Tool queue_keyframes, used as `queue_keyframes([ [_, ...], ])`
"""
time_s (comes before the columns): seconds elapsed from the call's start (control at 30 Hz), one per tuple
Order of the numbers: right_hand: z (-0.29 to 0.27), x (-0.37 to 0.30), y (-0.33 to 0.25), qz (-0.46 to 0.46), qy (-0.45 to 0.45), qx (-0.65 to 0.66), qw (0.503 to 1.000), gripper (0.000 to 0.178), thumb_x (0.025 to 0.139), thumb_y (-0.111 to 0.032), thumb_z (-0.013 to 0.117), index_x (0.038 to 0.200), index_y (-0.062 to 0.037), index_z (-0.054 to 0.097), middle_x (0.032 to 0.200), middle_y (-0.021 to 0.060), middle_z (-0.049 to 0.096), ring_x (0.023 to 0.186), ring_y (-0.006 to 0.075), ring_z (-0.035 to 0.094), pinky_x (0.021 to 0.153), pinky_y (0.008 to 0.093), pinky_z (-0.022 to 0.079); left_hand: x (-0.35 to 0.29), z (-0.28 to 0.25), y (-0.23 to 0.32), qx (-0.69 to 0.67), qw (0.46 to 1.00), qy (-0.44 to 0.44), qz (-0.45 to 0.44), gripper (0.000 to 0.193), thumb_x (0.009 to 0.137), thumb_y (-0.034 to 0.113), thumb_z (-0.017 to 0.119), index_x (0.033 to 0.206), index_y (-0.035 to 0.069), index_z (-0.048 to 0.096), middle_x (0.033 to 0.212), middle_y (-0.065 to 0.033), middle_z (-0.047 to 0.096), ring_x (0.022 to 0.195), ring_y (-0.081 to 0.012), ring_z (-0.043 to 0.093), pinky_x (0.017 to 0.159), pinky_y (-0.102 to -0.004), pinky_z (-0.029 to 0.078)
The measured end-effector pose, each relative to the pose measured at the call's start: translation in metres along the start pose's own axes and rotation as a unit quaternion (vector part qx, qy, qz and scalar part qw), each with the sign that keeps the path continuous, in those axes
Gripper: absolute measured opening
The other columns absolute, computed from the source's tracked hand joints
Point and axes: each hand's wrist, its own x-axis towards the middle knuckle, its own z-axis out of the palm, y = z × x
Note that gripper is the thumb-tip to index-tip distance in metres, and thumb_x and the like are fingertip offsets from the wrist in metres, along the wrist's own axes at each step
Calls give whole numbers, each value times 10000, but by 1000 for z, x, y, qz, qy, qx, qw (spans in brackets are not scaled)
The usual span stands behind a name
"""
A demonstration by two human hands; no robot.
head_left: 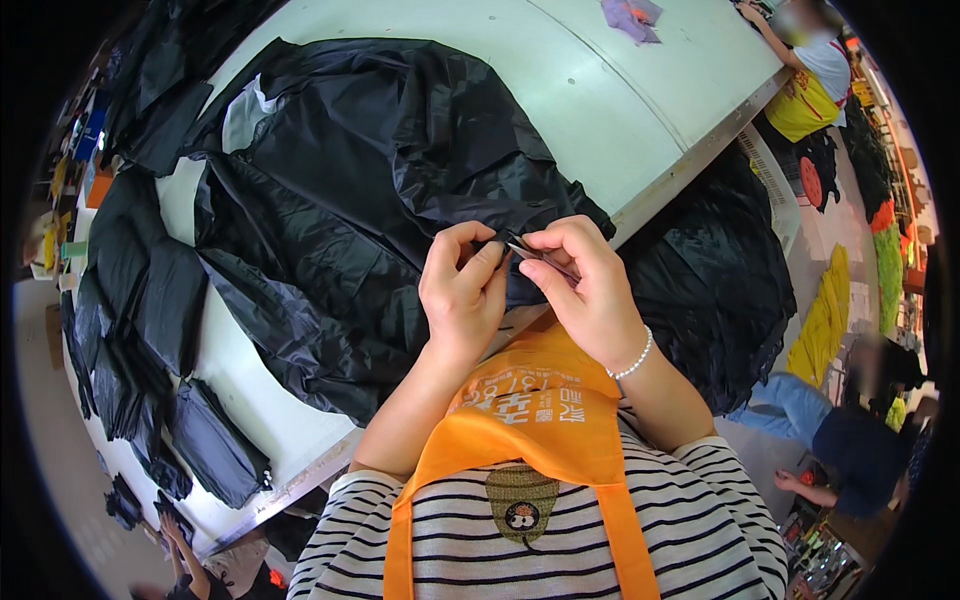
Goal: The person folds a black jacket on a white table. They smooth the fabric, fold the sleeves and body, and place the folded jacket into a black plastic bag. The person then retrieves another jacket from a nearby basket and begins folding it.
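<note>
A large black garment (320, 160) of thin, shiny cloth lies crumpled across the white table in front of me. At its near edge my left hand (462, 290) is closed, pinching a bit of the black cloth between thumb and fingers. Close beside it, my right hand (588, 290) is closed on a small pointed metal tool, which looks like thread snips (523, 250). The tool's tip meets the cloth at the left fingertips. Most of the tool is hidden inside my right fingers, so its exact kind is unclear.
Folded black garments (150, 290) are stacked along the left of the white table (590, 110). A heap of black cloth (700, 280) bulges beside the table at my right. A purple scrap (632, 18) lies far off. Other people work at right and lower left; yellow cloth (820, 310) lies right.
</note>
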Motion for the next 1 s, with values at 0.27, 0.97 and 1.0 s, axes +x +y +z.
queue_keyframes([
  [0.27,5,3,-3,18,-3,16,1000,159,843,-20,659,969,9,567,895,55,545,747,103,576,659,216,474,-1,-2,-2,4,1000,-1,-9,177,660,-83,716,814,-25,651,907,-88,584,670,-186,554,572,-262,454],
  [0.97,-115,56,125,112,8,-206,972,374,811,-213,723,1090,10,614,879,77,647,685,125,555,646,252,462,-32,-14,15,-143,934,231,-232,188,853,-6,527,1021,-37,605,1007,-55,605,798,-70,529,729,-183,412],
  [1.0,-128,51,148,115,-27,-198,973,382,812,-205,716,1104,17,613,906,80,652,732,125,571,678,253,463,-39,-18,12,-161,923,264,-227,211,854,19,510,1033,-37,606,1014,-65,610,785,-75,532,725,-190,420],
])
